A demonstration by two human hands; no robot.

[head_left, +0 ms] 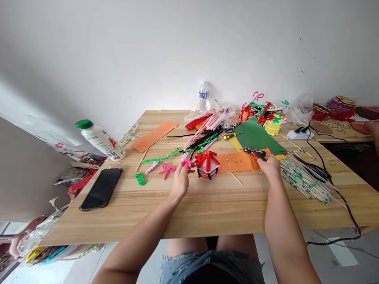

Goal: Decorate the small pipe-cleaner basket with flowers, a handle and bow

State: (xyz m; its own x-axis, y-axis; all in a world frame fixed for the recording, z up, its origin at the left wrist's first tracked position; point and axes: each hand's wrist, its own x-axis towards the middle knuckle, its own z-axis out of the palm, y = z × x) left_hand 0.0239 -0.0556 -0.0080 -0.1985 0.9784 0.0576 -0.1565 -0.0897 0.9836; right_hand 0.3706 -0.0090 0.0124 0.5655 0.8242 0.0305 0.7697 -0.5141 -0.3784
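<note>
Between the fingertips of my left hand is a bright pink pipe-cleaner piece, looped like a small flower or bow. A lilac coiled piece shows just behind it. My right hand is closed on a black glue gun, its nozzle pointing left over an orange sheet. Close to the right of my left hand sits a small round pipe-cleaner lantern, with a red top, green tip and pale pink and black bands. Left of that hand lie a pink bow, a lilac coil and a green zigzag piece.
A black phone and white bottle stand at the left. Pipe cleaners, a screwdriver, green sheet and finished ornaments fill the back. Wrapped sticks and a cable lie right. Another person's hand shows at far right.
</note>
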